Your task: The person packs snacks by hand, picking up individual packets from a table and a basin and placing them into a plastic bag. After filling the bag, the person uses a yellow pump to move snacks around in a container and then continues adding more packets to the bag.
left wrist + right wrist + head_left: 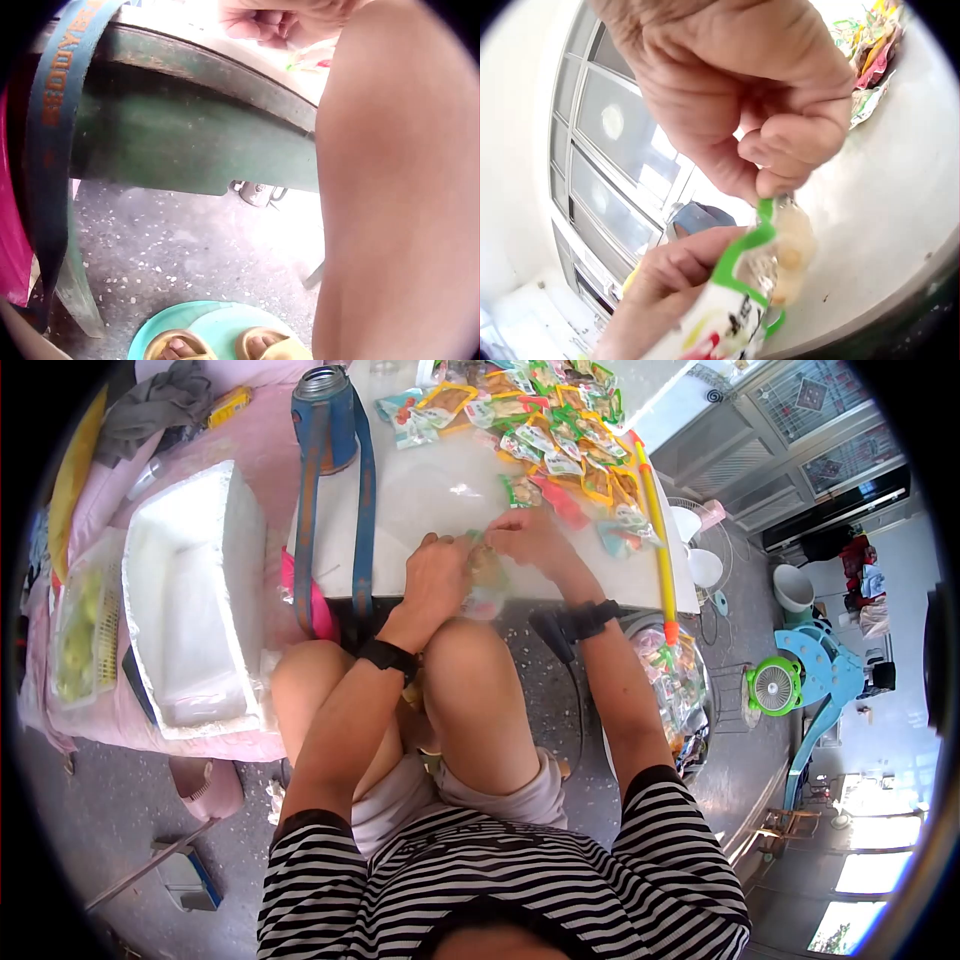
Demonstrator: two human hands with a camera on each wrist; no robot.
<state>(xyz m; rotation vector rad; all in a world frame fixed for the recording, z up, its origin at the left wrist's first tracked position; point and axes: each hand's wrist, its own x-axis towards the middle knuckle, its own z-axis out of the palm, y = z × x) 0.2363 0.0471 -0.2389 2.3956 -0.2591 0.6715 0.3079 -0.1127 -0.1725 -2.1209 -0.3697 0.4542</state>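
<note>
A small plastic food packet [739, 289], white with a green border and a clear window, is between my two hands over the table's near edge. Pale round pieces show through the clear plastic. My right hand [535, 540] pinches its top edge between thumb and curled fingers. On the packet's other side, my left hand [437, 575] grips it. In the left wrist view, only the curled fingers of the left hand [285, 21] appear at the top, above the table edge. Beyond the hands lies a heap of similar packets [560, 435].
A blue strapped flask [325, 435] stands on the table's left, its strap hanging over the edge. A yellow stick [655, 540] lies along the right side. Left is a white foam box [190, 600]; right, a tub of packets [670, 670]. My knees sit below the edge.
</note>
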